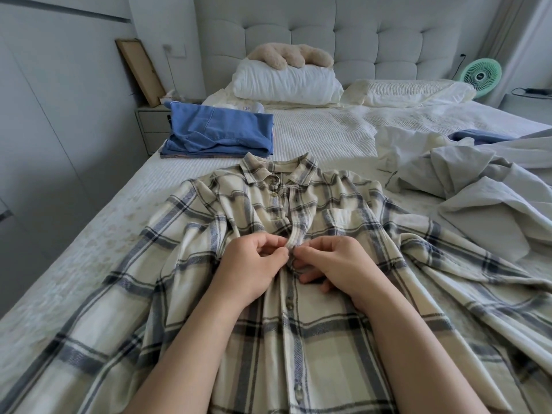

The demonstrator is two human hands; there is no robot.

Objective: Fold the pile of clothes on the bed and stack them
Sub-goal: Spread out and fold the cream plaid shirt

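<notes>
A cream plaid shirt with blue and grey stripes lies spread face up across the bed, collar toward the headboard. My left hand pinches the left edge of the button placket at mid-chest. My right hand pinches the facing edge right beside it, fingertips almost touching. A folded blue garment sits on a small stack at the far left of the bed. Loose unfolded clothes, pale grey and white, lie heaped on the right.
Two white pillows and a beige plush toy lie at the tufted headboard. A nightstand with a leaning frame stands at the left. A green fan stands at the far right.
</notes>
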